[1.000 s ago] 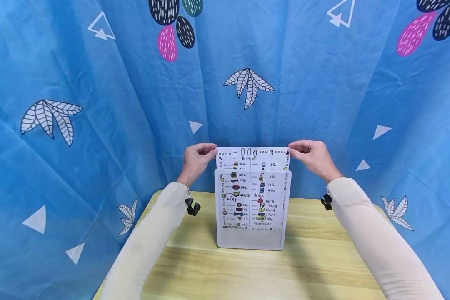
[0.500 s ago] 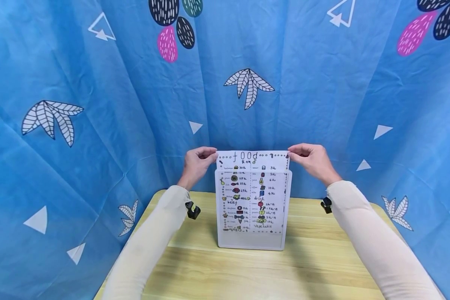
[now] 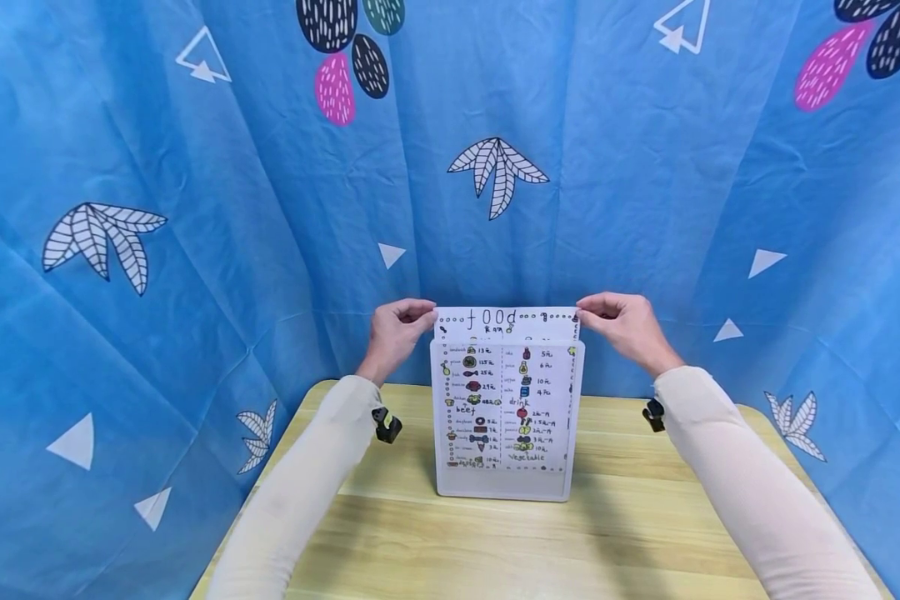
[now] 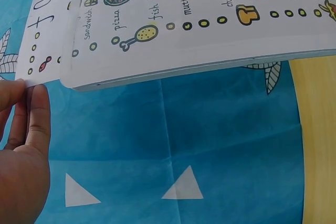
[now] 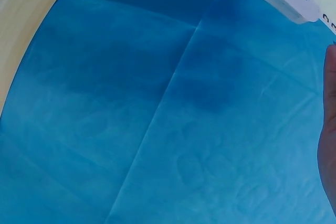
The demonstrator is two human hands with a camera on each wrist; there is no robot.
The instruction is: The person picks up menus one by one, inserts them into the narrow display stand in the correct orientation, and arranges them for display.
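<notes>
A hand-drawn food menu sheet (image 3: pixel 499 325) stands partly inside a clear, white-edged sign holder (image 3: pixel 504 485), its top strip with the word "food" sticking out above the rim. My left hand (image 3: pixel 396 333) pinches the sheet's upper left corner between thumb and fingers. At the upper right corner, my right hand (image 3: pixel 630 327) pinches it the same way. In the left wrist view, the left hand (image 4: pixel 26 145) grips the corner just beyond the holder's rounded edge (image 4: pixel 79 83). Only a sliver of the right hand (image 5: pixel 328 129) shows in the right wrist view, near the holder's corner (image 5: pixel 307 14).
The holder stands upright on a light wooden table (image 3: pixel 495 550). Close behind and at both sides hangs a blue curtain (image 3: pixel 607 208) printed with leaves and triangles. Black clips (image 3: pixel 386 423) sit at both wrists, over white sleeves (image 3: pixel 300 483).
Both hands have moved down a little, and the menu sheet has slid deeper into the holder, with less of it showing above the rim. The holder has stayed almost in place.
</notes>
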